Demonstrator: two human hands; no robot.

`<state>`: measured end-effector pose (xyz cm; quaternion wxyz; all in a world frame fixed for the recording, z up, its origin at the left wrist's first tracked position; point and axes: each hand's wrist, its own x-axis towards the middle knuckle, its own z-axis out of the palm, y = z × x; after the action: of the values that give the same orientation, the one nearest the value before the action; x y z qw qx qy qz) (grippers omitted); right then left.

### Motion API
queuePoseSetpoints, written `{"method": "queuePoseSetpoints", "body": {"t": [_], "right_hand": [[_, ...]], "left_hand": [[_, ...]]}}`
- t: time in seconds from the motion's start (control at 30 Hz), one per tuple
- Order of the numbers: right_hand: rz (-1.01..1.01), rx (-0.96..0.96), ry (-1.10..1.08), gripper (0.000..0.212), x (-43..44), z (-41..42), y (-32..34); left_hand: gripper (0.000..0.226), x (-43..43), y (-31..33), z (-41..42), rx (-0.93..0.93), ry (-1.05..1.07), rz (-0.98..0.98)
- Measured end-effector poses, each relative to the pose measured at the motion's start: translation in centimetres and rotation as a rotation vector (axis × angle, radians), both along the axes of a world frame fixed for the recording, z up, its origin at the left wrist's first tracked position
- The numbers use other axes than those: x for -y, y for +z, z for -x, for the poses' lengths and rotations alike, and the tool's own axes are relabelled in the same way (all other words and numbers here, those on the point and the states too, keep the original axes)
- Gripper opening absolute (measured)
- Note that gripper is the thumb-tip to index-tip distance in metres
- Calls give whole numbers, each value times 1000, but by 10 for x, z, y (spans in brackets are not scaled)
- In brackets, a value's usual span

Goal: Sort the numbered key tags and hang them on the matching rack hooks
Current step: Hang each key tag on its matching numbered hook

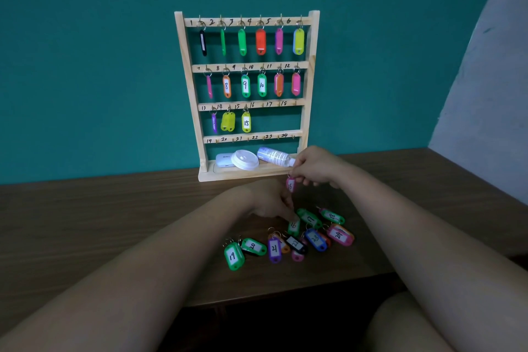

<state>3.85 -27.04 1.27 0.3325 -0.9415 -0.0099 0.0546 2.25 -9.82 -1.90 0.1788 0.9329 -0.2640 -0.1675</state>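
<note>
A wooden key rack (309, 88) stands against the teal wall, with tags hanging on hooks 1 to 15. Hooks 16 to 24 are bare. My right hand (315, 166) pinches the ring of a pink tag marked 16 (290, 185), which dangles above the table in front of the rack's base. My left hand (271, 201) reaches down with its fingertips on a green tag marked 16 (293, 226). Several loose tags lie on the table: 17 (310, 218), 18 (333, 216), 19 (233, 256), 20 (253, 246), 21 (275, 249), 22 (296, 243), 23 (315, 238) and 24 (340, 235).
The rack's bottom tray holds a small white case (223, 159), a white lid (245, 159) and a lying bottle (271, 156). The brown table (114, 208) ends near my knees. A pale wall (485, 80) stands at the right.
</note>
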Motion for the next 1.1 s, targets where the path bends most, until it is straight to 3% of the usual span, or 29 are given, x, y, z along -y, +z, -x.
{"method": "queuePoseSetpoints", "body": {"t": [0.37,0.53,0.9,1.1], "right_hand": [[-81,95,-14,10,2,-5,-2],[-276,206,-49,10,-4,-12,-1],[-748,460,-141,13,-36,-41,26],[-796,502,-150,12,-54,-57,34]], "left_hand": [[9,-19,6,-6,-66,76,216],[7,-25,11,-10,-143,192,336],[6,-40,35,-28,243,293,615],[25,-39,44,-35,406,390,679]]}}
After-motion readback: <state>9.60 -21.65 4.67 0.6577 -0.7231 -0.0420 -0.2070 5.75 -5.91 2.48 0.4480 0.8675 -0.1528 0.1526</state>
